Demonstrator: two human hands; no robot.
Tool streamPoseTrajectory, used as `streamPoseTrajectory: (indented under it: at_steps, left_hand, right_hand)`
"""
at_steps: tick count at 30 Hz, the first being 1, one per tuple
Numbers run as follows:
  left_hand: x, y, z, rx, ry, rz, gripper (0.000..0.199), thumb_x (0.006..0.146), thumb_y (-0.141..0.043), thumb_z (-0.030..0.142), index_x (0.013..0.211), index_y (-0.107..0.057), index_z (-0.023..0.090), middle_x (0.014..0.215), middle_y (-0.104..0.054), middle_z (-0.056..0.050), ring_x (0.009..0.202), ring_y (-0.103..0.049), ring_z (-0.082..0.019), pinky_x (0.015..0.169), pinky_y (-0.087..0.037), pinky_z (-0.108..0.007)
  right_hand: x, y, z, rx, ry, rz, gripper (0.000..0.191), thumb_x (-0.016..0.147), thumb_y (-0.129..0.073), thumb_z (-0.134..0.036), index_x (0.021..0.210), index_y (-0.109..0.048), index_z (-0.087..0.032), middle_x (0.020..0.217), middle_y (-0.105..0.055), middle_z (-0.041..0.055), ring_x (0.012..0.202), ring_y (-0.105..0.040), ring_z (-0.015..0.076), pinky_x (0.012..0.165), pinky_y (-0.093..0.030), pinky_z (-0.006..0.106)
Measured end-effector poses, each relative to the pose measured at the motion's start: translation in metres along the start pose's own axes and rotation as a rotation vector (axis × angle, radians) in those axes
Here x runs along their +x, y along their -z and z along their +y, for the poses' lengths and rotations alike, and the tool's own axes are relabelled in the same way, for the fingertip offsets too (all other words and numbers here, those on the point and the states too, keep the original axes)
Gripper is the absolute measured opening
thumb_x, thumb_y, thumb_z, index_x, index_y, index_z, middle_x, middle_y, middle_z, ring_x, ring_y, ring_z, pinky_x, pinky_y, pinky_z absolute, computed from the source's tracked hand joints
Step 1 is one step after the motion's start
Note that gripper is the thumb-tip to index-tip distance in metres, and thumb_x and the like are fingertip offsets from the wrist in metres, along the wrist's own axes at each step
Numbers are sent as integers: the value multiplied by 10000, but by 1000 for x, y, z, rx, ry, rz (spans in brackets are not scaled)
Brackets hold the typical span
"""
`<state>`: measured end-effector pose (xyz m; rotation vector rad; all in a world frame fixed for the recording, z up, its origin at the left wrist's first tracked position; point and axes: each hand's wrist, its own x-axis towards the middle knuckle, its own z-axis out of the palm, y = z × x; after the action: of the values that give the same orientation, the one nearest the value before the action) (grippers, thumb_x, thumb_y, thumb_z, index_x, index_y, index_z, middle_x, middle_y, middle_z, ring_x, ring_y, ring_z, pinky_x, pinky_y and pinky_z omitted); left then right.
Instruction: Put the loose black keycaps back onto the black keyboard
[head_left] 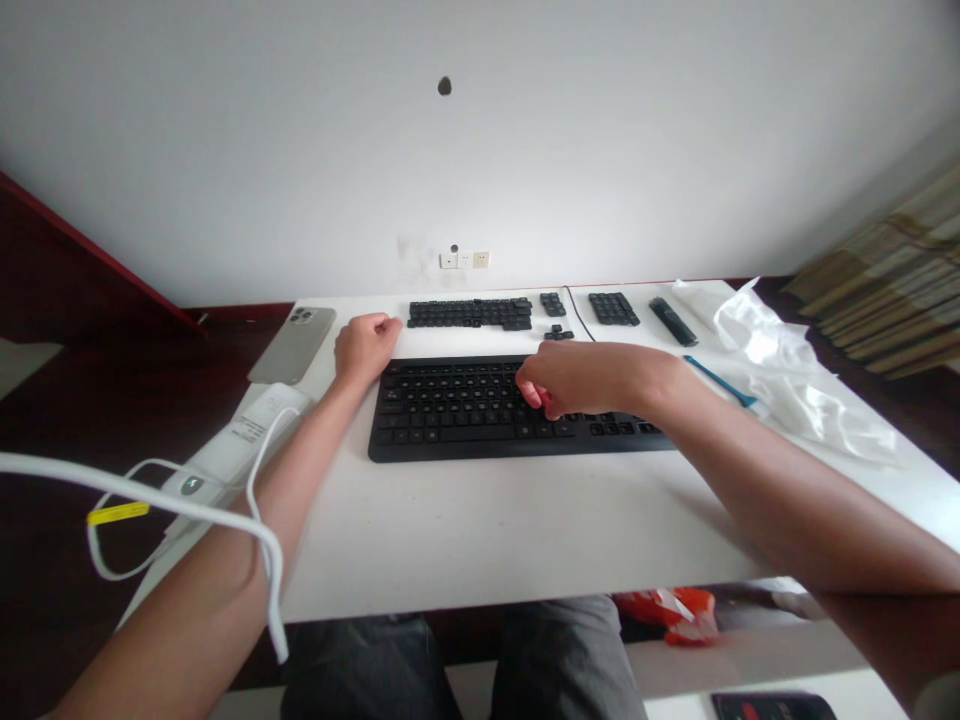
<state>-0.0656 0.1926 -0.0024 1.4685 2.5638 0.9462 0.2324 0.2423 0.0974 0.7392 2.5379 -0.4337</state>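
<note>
A black keyboard [457, 433] lies on the white table in front of me, its left rows of keys in view. My right hand [547, 380] is over its right-centre keys with the fingers curled down and closed. Whatever the fingertips hold or press is hidden. My left hand [367, 345] rests as a loose fist on the table by the keyboard's upper left corner; nothing shows in it. Behind the keyboard lie loose black keycaps in groups: a large block [470, 313], a small cluster [553, 304], arrow-shaped caps [558, 333] and a number-pad block [613, 309].
At left are a grey phone [294, 345] and a white power strip [240, 430] with a looping white cable [150, 487]. To the right lie a dark brush-like object [673, 321], a blue tool [720, 382] and crumpled clear plastic [795, 370]. A red bag [671, 612] sits below the tabletop.
</note>
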Motion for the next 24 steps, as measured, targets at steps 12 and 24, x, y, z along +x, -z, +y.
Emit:
streamPoseTrajectory:
  at_steps: [12, 24]
  left_hand:
    - [1, -2, -1, -16, -3, 10, 329, 849, -533, 435, 611, -516, 208, 633, -517, -13, 640, -436, -160, 622, -264, -291]
    - [1, -1, -2, 3, 1, 2, 325, 859, -535, 438, 632, -542, 206, 649, -525, -12, 657, -448, -161, 618, -270, -281]
  right_hand:
    - [-3, 0, 3, 36, -1, -4, 239, 745, -713, -93, 907, -819, -234, 919, -743, 73, 680, -655, 213, 626, -432, 345]
    - [-4, 1, -10, -43, -32, -7, 230, 737, -680, -33, 863, -805, -179, 814, -737, 71, 654, -666, 197, 593, -425, 310]
